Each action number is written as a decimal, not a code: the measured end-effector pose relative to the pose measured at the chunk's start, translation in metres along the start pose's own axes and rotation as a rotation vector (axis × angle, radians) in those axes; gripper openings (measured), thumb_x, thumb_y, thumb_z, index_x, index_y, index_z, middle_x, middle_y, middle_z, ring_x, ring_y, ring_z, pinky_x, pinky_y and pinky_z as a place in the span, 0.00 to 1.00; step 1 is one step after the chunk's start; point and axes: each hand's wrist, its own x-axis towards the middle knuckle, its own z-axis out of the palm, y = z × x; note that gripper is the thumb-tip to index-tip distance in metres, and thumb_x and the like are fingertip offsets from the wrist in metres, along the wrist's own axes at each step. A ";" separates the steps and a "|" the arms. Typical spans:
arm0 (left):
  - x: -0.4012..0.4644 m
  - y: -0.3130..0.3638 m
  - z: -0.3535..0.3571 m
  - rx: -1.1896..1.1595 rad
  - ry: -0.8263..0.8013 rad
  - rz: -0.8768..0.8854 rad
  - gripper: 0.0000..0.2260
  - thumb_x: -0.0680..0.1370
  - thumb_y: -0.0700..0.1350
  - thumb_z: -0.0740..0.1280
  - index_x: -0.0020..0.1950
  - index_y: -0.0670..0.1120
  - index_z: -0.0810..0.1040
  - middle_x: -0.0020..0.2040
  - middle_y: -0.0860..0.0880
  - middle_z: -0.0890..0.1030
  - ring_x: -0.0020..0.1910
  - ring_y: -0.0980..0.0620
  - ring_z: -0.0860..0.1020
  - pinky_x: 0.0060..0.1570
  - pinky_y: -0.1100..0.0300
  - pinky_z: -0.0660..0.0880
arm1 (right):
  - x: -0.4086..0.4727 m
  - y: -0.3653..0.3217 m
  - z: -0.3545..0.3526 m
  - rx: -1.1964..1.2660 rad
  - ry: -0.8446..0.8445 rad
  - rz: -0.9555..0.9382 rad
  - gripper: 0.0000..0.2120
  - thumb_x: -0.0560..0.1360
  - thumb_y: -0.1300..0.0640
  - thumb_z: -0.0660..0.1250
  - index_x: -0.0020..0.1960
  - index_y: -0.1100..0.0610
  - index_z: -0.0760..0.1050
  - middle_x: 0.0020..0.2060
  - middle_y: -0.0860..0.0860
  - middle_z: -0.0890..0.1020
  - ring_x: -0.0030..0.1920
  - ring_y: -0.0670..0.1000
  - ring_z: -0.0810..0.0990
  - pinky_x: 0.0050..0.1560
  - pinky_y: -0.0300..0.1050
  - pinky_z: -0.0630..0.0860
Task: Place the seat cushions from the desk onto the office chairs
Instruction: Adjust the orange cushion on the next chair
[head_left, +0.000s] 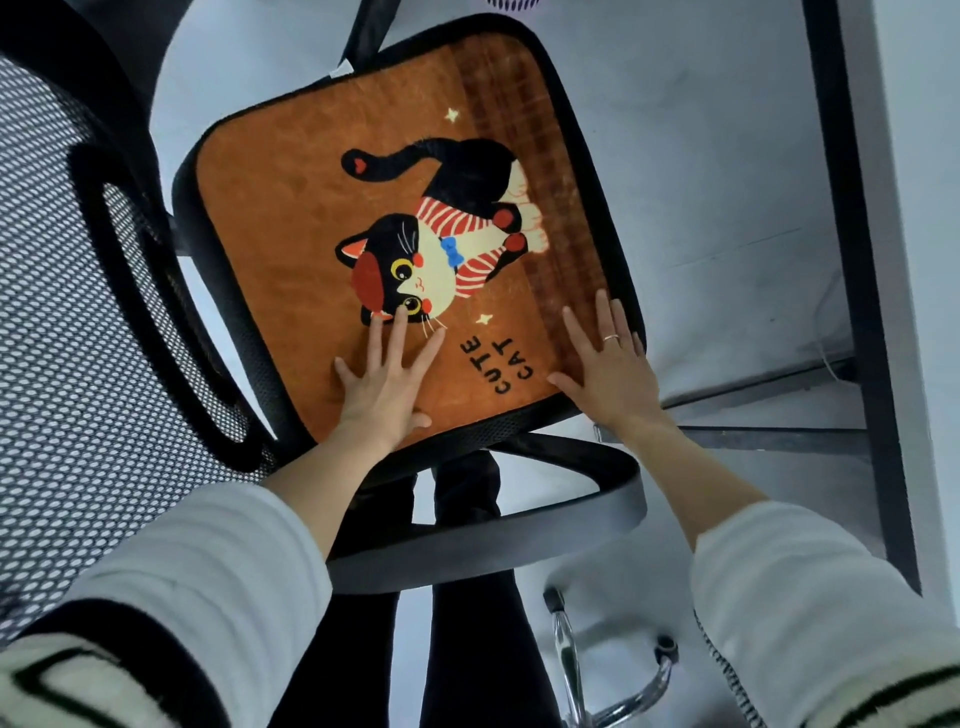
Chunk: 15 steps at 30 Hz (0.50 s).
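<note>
My left hand (384, 384) and right hand (608, 364) lie flat and spread, well apart, palms pressing the near edge of the orange cat cushion (322, 171), gripping nothing. The cushion sits at centre frame on the seat of the office chair (597, 140), whose black rim shows as a narrow border around most of it. The placing step looks nearly finished: I judge this to be the smoothing and squaring of the pad on the seat. Next, I would need to lift both palms straight off without dragging the fabric, then turn to the desk for another cushion, if any remain; none shows here. The mesh backrest (57, 312) fills the left of the frame, and one armrest (498, 530) curves across lower centre, just below my wrists. The desk's dark frame (852, 249) runs down the right side, near the chair, leaving pale floor (727, 182) between as the open room.
</note>
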 end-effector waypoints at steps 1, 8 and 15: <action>-0.002 0.000 0.000 0.012 -0.002 0.001 0.50 0.70 0.55 0.71 0.73 0.59 0.32 0.73 0.46 0.27 0.73 0.40 0.31 0.64 0.27 0.55 | -0.001 0.000 0.001 -0.023 -0.015 0.006 0.39 0.77 0.37 0.55 0.76 0.46 0.35 0.75 0.55 0.33 0.76 0.56 0.35 0.75 0.56 0.46; -0.028 0.002 -0.017 -0.011 -0.278 -0.025 0.36 0.77 0.49 0.65 0.76 0.56 0.45 0.76 0.45 0.36 0.76 0.40 0.45 0.67 0.40 0.65 | -0.008 -0.025 -0.022 -0.021 -0.201 0.131 0.33 0.80 0.47 0.56 0.77 0.49 0.41 0.77 0.54 0.38 0.77 0.58 0.39 0.75 0.58 0.47; -0.066 -0.002 -0.096 -0.112 -0.282 0.050 0.22 0.79 0.49 0.61 0.72 0.48 0.63 0.70 0.45 0.68 0.66 0.44 0.70 0.63 0.50 0.70 | -0.054 -0.057 -0.084 0.214 -0.249 0.210 0.20 0.79 0.52 0.56 0.70 0.56 0.66 0.67 0.57 0.72 0.66 0.59 0.71 0.65 0.51 0.69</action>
